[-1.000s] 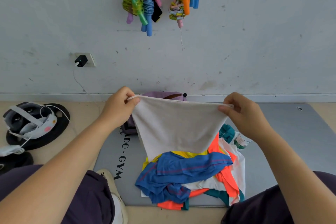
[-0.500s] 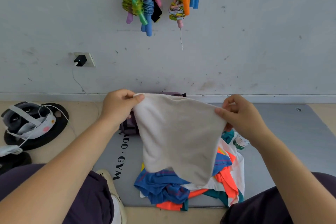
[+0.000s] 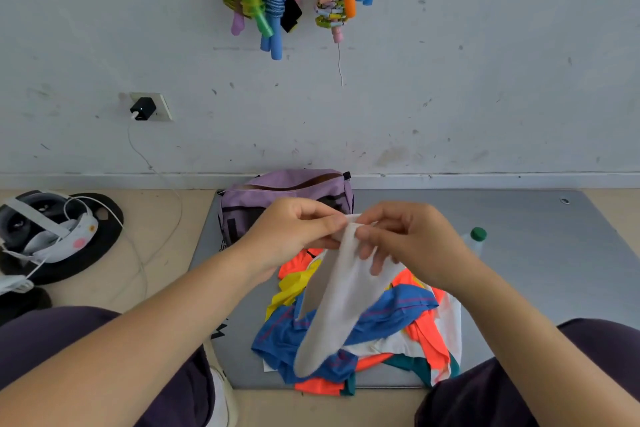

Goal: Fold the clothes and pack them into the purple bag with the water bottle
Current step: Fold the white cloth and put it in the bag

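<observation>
Room and obstacles around my two hands

My left hand [image 3: 294,232] and right hand [image 3: 412,243] met just in front of the purple bag [image 3: 277,191], both pinching the white cloth [image 3: 332,308], which hung down across the way to the clothes pile [image 3: 381,333] below. The bag stood close against the wall [image 3: 485,97], its zip mouth facing up and uncovered, so the way in lay from above. The water bottle [image 3: 476,239] lay just right of my right hand. Beyond it the grey mat [image 3: 536,270] lay bare out to its far edge. My legs closed in the near corners of the mat, and a headset [image 3: 45,229] with cables sat on the floor [image 3: 166,253], well off to the left.
</observation>
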`<act>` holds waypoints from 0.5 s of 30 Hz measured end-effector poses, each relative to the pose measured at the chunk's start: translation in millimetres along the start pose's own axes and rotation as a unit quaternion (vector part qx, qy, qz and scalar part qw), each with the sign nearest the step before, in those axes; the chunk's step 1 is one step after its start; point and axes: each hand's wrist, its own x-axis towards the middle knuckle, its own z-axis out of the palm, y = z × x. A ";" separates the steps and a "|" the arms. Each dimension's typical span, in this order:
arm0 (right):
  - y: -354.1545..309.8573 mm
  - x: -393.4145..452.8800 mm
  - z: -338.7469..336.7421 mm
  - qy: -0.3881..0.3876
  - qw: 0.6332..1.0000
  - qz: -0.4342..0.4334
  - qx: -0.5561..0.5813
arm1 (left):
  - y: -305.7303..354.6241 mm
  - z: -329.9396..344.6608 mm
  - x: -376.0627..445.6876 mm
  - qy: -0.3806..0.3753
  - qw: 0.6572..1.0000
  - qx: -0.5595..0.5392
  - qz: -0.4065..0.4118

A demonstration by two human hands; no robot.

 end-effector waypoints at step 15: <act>3.6 -0.9 7.2 0.162 0.953 -0.174 -0.187 | 8.0 2.5 -8.3 -0.049 0.997 0.056 0.033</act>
